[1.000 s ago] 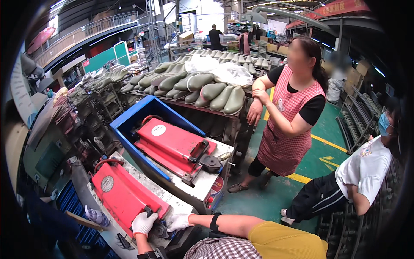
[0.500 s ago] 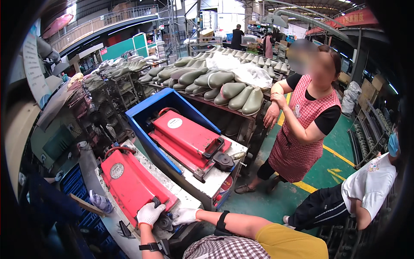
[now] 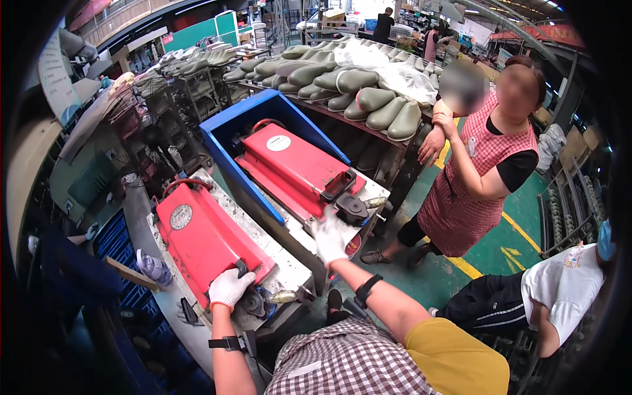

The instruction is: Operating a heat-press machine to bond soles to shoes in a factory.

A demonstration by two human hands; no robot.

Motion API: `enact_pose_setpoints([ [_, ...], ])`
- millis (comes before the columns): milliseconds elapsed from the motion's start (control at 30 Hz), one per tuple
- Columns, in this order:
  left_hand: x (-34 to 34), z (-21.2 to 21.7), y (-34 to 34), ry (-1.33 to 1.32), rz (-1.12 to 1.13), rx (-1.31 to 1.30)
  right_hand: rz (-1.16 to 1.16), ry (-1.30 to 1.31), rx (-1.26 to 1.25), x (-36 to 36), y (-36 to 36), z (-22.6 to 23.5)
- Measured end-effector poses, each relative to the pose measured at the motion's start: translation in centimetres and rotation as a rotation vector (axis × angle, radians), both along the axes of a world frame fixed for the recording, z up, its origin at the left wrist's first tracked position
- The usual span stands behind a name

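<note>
Two machines (image 3: 204,243) — worktops (image 3: 263,238), green floor (image 3: 494,245).

Red machines (image 3: 204,240); white gloves (image 3: 229,289); checked apron (image 3: 455,220)

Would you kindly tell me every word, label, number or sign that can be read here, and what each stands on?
No text is clear enough to quote.
Round label on the left red cover: too small.
Round white label on the right red cover: too small.
White wall board: too small.
Red banner: too blurred.
</note>
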State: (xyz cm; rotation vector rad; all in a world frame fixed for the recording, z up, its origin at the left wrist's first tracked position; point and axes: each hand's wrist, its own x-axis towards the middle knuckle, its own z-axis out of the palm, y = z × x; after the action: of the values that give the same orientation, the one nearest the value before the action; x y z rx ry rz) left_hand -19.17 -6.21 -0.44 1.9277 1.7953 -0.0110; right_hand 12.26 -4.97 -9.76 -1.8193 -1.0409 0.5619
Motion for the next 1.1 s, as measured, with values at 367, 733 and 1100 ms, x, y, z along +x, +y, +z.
enact_pose_setpoints([
  [367, 0.1, 0.3, -0.1, -0.004, -0.014, -0.002, 1.230, 0.150, -0.400, -6.8, -5.3, -1.1],
  [733, 0.1, 0.0, -0.1, -0.006, -0.012, 0.018, 1.251, -0.360, -0.696, -10.8, -4.8, -0.1],
  [1100, -0.2, 0.1, -0.6, -0.005, -0.034, 0.091, 1.526, 0.071, -1.107, -18.8, -13.3, -2.4],
])
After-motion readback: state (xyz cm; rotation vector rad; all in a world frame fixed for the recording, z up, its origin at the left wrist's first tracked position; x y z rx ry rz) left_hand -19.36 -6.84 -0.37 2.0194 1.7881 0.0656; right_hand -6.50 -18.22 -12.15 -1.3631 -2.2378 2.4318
